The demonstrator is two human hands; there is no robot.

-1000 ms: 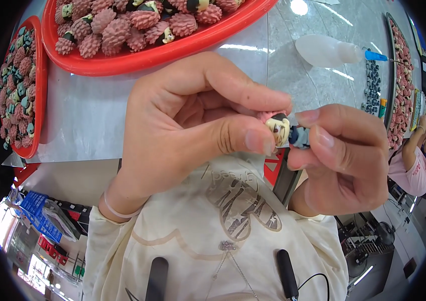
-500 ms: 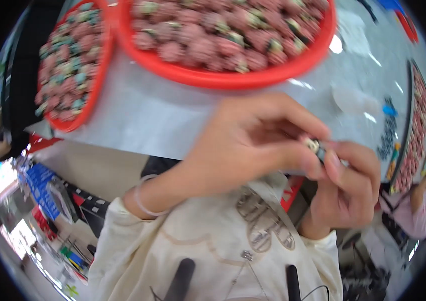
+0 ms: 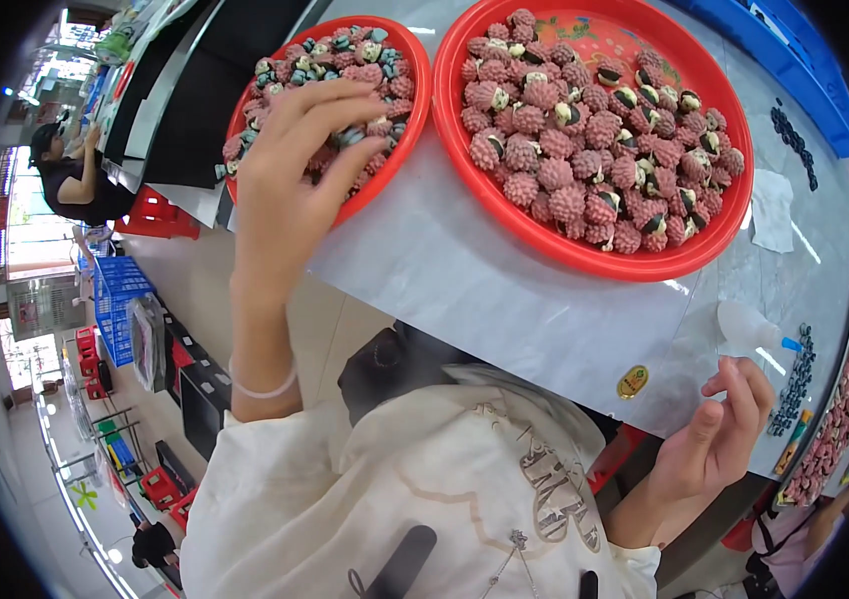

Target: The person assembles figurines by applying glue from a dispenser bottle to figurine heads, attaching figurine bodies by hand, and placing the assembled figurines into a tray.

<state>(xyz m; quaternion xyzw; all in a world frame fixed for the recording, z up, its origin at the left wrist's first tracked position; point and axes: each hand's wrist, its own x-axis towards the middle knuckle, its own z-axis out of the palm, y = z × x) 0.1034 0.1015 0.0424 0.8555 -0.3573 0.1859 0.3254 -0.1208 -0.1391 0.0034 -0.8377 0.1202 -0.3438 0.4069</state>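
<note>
My left hand point(image 3: 299, 170) reaches over the smaller red tray point(image 3: 418, 80) at the upper left. Its fingers and thumb are apart above small ridged pink pieces point(image 3: 399, 88) with grey-blue parts; I cannot tell whether the fingertips touch any. My right hand point(image 3: 714, 434) is raised by the table's front edge, fingers loosely bent and thumb apart, with nothing visible in it. Nearest to it is a white squeeze bottle point(image 3: 744, 324) with a blue tip, lying on its side. The larger red tray point(image 3: 584, 262) holds many pink ridged pieces point(image 3: 566, 203) with cream and black parts.
Small dark pieces point(image 3: 794, 389) lie right of the bottle, more point(image 3: 794, 145) farther back. A long tray of pink pieces point(image 3: 839, 409) runs along the right. A white cloth point(image 3: 772, 210), a gold oval sticker point(image 3: 632, 381) and a blue crate point(image 3: 784, 60) are around. Another person point(image 3: 85, 180) is at far left.
My hands have parted. The left moved up and left to the smaller tray; the small piece held between both hands no longer shows. The view has shifted, showing more of the trays.
</note>
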